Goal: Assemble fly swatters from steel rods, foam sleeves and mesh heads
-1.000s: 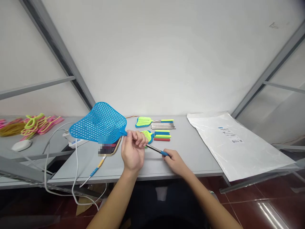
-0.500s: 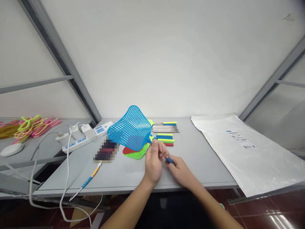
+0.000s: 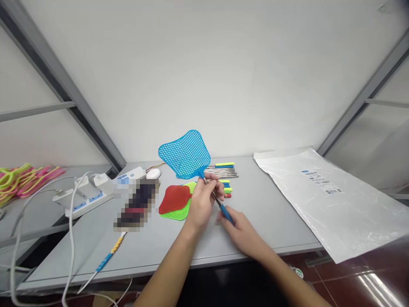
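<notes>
A blue fly swatter with a perforated head [image 3: 187,154] is held above the table in both hands. My left hand [image 3: 201,199] has its fingers closed around the metal rod just below the head. Lower down, my right hand [image 3: 240,232] grips the blue handle [image 3: 226,212]. Beside my left hand, a red swatter head [image 3: 173,199] rests partly over a green swatter head [image 3: 180,215]. Behind my left hand are several thin metal rods [image 3: 227,172] and several handles in yellow-green, blue and red [image 3: 228,190], partly hidden by it.
A white plastic bag [image 3: 319,192] with a printed label covers the right side. At left are a pixelated phone-like object [image 3: 137,204], its cable [image 3: 108,258], a power strip [image 3: 96,198], a white mouse-like object [image 3: 153,173] and yellow and pink pieces [image 3: 25,179].
The blue swatter head has swung up and right. A metal rod now shows between my left hand and the blue handle. The white mouse-like object appears beside the power strip as the view shifts.
</notes>
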Tool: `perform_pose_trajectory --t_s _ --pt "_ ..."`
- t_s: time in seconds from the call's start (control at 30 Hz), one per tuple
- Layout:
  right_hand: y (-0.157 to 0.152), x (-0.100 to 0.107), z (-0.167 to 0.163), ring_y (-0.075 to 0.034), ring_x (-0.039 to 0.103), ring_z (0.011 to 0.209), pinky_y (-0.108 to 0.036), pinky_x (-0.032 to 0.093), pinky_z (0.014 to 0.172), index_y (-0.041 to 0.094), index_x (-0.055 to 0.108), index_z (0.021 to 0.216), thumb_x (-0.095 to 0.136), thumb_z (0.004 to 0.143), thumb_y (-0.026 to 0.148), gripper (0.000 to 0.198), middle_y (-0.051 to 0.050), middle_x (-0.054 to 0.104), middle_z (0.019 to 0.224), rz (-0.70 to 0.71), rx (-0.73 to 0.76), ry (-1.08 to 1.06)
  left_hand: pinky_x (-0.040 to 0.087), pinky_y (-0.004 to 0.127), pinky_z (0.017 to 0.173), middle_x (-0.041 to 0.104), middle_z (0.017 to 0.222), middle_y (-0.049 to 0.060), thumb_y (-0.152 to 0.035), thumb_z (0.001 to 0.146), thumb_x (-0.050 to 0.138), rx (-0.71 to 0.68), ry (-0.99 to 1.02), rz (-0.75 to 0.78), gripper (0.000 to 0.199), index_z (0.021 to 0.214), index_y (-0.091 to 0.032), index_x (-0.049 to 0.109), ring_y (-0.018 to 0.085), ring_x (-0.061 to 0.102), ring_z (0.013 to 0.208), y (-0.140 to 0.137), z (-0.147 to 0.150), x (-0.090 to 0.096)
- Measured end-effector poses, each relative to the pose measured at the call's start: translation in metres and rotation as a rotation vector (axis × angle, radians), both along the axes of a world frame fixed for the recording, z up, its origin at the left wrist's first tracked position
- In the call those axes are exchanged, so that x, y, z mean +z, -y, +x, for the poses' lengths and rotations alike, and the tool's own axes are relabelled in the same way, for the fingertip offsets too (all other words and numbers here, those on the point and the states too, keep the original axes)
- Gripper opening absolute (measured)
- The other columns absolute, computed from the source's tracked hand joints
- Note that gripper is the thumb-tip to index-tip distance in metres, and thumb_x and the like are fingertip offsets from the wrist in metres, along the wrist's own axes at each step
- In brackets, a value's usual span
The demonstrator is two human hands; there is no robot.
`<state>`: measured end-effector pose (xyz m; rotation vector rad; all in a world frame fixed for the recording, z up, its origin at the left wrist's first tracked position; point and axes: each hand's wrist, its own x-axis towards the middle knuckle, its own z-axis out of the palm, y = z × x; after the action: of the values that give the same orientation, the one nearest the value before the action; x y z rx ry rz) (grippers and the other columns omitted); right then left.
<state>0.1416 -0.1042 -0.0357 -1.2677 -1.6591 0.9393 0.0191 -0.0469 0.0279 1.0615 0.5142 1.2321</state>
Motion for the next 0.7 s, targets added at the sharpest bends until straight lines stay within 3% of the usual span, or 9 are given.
perform_pose_trajectory --t_s 0.07,0.3,0.5,0.7 --pt "-0.002 -0.001 -0.002 -0.017 0.057 0.082 -0.029 0.043 0.075 0.021 0.056 0.093 0.041 0.093 0.023 0.015 -0.001 0.062 0.088 0.028 -0.034 0.011 0.046 0.027 0.065 0.053 0.069 -0.003 -0.029 0.091 0.052 -0.030 0.021 -0.026 0.009 0.093 -0.021 0.053 0.011 0.049 0.060 -0.003 0.006 0.011" --pt "-0.009 -0.014 -0.005 -0.022 0.052 0.095 -0.036 0.041 0.084 0.022 0.057 0.096 0.048 0.092 0.030 0.013 -0.006 0.058 0.099 0.120 -0.172 0.134 0.034 0.020 0.046 0.027 0.054 -0.007 -0.055 0.085 0.058 -0.043 -0.038 0.058 0.044 0.065 -0.017 0.050 0.007 0.029 0.046 -0.006 0.026 0.034" --pt "-0.008 -0.022 -0.004 -0.025 0.046 0.084 -0.038 0.033 0.076 0.021 0.053 0.078 0.061 0.082 0.024 0.009 -0.007 0.054 0.085 0.096 -0.279 0.312 0.022 0.019 0.039 0.023 0.053 -0.007 -0.059 0.083 0.057 -0.034 -0.024 0.082 0.050 0.060 -0.018 0.040 0.005 0.023 0.043 -0.010 0.023 0.033" --pt "-0.007 -0.013 0.000 -0.018 0.045 0.071 -0.033 0.028 0.070 0.021 0.044 0.064 0.062 0.081 0.026 0.026 0.001 0.052 0.067 0.075 -0.163 0.341 0.016 0.019 0.038 0.021 0.051 -0.008 -0.061 0.083 0.056 -0.048 -0.033 0.063 0.053 0.058 -0.018 0.037 0.004 0.019 0.041 -0.011 0.023 0.037"
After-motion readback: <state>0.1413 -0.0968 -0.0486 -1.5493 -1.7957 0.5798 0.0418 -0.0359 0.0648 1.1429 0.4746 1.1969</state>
